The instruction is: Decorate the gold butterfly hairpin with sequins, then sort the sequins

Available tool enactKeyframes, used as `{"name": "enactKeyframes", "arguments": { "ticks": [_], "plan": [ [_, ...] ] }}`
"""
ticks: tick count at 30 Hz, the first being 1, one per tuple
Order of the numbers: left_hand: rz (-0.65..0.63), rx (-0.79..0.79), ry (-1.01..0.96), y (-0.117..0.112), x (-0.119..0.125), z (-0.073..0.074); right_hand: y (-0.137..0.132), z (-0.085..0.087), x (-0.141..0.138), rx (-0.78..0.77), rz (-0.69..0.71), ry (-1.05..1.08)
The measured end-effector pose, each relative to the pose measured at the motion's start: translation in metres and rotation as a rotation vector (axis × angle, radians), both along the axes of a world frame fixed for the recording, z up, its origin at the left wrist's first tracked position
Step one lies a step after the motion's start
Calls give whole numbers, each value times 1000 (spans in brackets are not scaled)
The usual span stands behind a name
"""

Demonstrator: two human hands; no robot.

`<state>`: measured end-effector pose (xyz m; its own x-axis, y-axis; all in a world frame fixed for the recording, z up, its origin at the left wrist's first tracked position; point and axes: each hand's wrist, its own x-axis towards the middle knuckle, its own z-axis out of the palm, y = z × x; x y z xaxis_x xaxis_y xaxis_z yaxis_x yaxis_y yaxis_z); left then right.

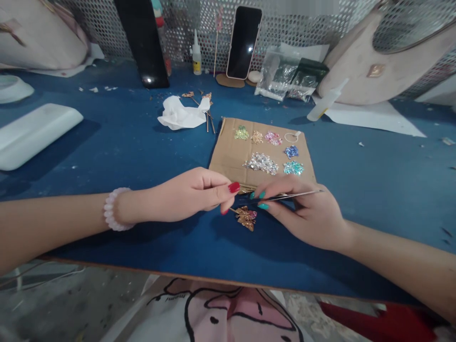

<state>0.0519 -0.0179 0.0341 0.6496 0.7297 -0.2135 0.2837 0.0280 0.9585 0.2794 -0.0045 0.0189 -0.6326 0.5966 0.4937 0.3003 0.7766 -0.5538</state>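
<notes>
My left hand (192, 195), wearing a pale bead bracelet (117, 209), pinches the thin stem of a gold butterfly hairpin (245, 218). The butterfly end hangs just above the blue table and has a pink stone on one wing. Closed around metal tweezers (302, 194), my right hand (313, 216) is just right of the butterfly; the tweezer tips point left, and I cannot tell whether they hold anything. Beyond both hands lies a cardboard sheet (228, 152) with small piles of silver stones (261, 163), teal stones (293, 167), blue stones (291, 151) and other colours.
Crumpled white tissue (181, 114) lies behind my left hand, beside several gold hairpins (210, 118). A glue bottle (326, 102) leans at right near a pale bag (384, 61). A phone (244, 42) and plastic packets (274, 71) stand at the back. A white case (39, 133) sits left.
</notes>
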Motion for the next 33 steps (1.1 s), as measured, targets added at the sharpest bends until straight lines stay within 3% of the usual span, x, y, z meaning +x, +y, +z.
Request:
{"name": "enactKeyframes", "arguments": {
  "ticks": [16,23,29,33],
  "plan": [
    [-47,-74,1,2,-2,0,0,0,1,8,19,6],
    [-75,-100,32,4,-1,3,-4,5,4,22,-31,177],
    [-111,-163,113,5,1,11,-7,11,3,-54,148,166],
    [-99,-165,136,5,2,13,-6,12,1,-44,174,167]
  ]
}}
